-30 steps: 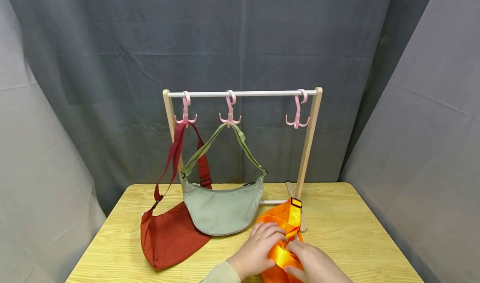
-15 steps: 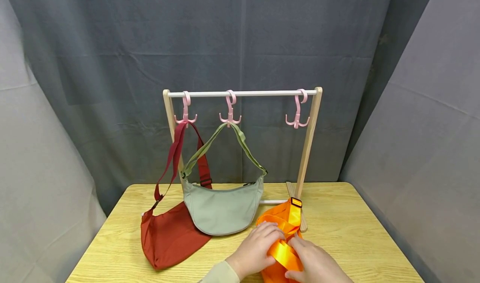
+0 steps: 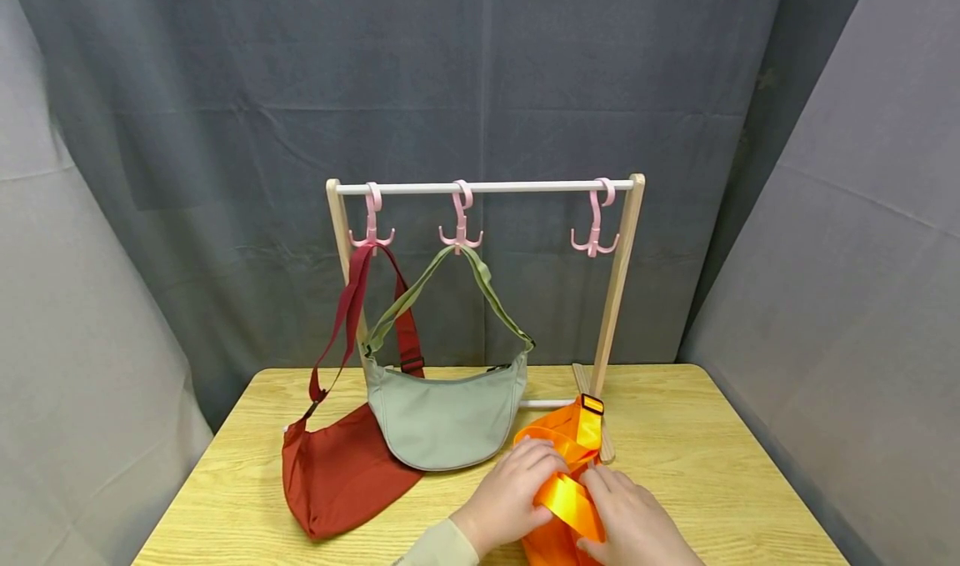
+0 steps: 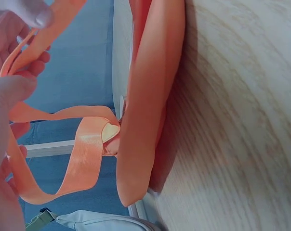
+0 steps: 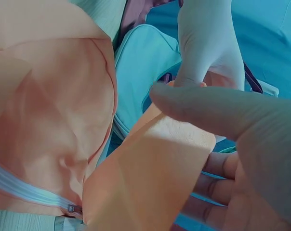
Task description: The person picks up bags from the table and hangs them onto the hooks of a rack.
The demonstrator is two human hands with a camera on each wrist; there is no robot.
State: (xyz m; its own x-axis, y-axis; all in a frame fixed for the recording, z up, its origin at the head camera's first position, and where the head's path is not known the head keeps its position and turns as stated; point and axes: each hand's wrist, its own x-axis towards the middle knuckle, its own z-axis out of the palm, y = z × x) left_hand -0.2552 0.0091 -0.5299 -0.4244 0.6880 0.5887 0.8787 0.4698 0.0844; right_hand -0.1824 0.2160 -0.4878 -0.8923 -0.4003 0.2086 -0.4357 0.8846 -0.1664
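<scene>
An orange shoulder bag (image 3: 551,545) with a shiny webbing strap (image 3: 567,503) is on the table at the front right. My left hand (image 3: 510,495) grips the strap from the left side, its fingers bent over it. Facing it, my right hand (image 3: 633,516) pinches the strap between thumb and fingers, as the right wrist view shows. In the left wrist view, the strap loops (image 4: 87,154) beside the bag body (image 4: 148,106). A black buckle (image 3: 592,404) lies at the bag's far end. The bag's zipper (image 5: 32,187) shows in the right wrist view.
A wooden rack with a white bar (image 3: 525,187) stands behind. A dark red bag (image 3: 345,470) and a sage green bag (image 3: 450,424) hang by their straps from two pink hooks. The right pink hook (image 3: 595,224) carries nothing. Grey curtains surround the table (image 3: 697,449).
Both hands keep hold of the orange strap and shift only slightly. The right hand's fingers rise a little along it, and the strap between the hands turns slightly.
</scene>
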